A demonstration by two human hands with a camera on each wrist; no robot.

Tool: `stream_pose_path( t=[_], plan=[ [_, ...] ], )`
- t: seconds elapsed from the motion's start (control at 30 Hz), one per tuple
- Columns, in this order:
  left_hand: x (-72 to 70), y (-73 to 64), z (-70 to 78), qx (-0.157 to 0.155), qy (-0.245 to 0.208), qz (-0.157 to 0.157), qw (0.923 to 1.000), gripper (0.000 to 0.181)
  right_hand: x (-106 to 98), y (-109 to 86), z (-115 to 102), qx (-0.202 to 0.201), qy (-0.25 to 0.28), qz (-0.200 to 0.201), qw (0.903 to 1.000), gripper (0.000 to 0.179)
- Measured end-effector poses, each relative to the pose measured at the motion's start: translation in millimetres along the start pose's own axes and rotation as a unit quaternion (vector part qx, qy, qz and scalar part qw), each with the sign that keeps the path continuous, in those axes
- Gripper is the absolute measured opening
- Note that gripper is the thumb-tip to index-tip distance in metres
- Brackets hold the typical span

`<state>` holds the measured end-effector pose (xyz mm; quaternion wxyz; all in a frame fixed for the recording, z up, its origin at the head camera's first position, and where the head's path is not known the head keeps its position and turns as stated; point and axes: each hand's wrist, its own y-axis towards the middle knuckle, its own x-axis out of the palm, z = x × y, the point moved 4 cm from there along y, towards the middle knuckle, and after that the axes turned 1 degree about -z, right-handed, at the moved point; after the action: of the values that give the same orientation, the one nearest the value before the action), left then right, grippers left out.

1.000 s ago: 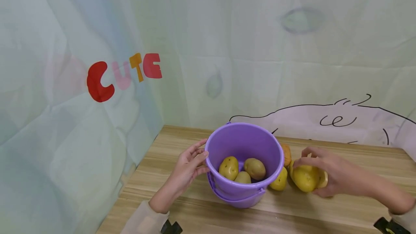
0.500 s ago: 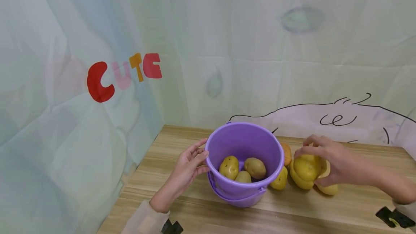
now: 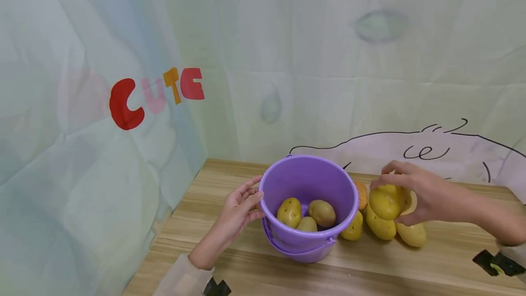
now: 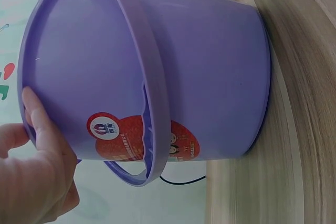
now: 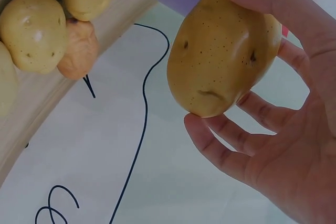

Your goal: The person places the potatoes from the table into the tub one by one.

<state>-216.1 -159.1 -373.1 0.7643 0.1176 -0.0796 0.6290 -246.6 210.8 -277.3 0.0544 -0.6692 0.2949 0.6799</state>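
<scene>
A purple bucket [image 3: 308, 168] stands upright on the table. Inside it are three potatoes, one a smooth yellow potato [image 3: 289, 212] and another a browner potato [image 3: 322, 213]. My left hand [image 3: 238, 209] holds the bucket by its left rim, thumb and fingertips at the edge; in the left wrist view the bucket's side bears a red label [image 4: 121, 137]. To the right of the bucket, my right hand [image 3: 423, 195] grips a yellow, dark-specked potato [image 5: 220, 51] between thumb and fingers, raised above the other potatoes.
Beside the bucket's right side lie a yellow potato [image 3: 352, 227], a second potato [image 3: 381, 226], a paler potato [image 3: 412, 235] and a rough orange-brown lump [image 3: 361, 195]. The bucket's handle [image 4: 152, 93] hangs down. Printed cloth [image 3: 246, 58] walls the wooden table [image 3: 230, 264] at left and back.
My right hand has lifted the yellow potato up from among the others, uncovering two potatoes beneath it. The left hand and the bucket have stayed in place.
</scene>
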Motion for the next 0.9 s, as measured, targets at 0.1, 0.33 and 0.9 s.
stream_pose_path(
  t=[0.1, 0.33, 0.9],
  plan=[
    [0.0, 0.1, 0.0, 0.000, 0.000, 0.001, 1.0000, 0.051, -4, 4.7, 0, -0.006, 0.006, 0.004, 1.0000, 0.078],
    [-0.2, 0.5, -0.5, 0.000, -0.001, 0.000, 1.0000, 0.051, -12, 16.0, 0, -0.011, 0.013, -0.005, 0.9998, 0.078],
    [-0.3, 0.5, -0.7, 0.000, -0.001, 0.000, 1.0000, 0.051, -22, 48.0, -10, -0.011, 0.054, -0.031, 0.9980, 0.071]
  ],
)
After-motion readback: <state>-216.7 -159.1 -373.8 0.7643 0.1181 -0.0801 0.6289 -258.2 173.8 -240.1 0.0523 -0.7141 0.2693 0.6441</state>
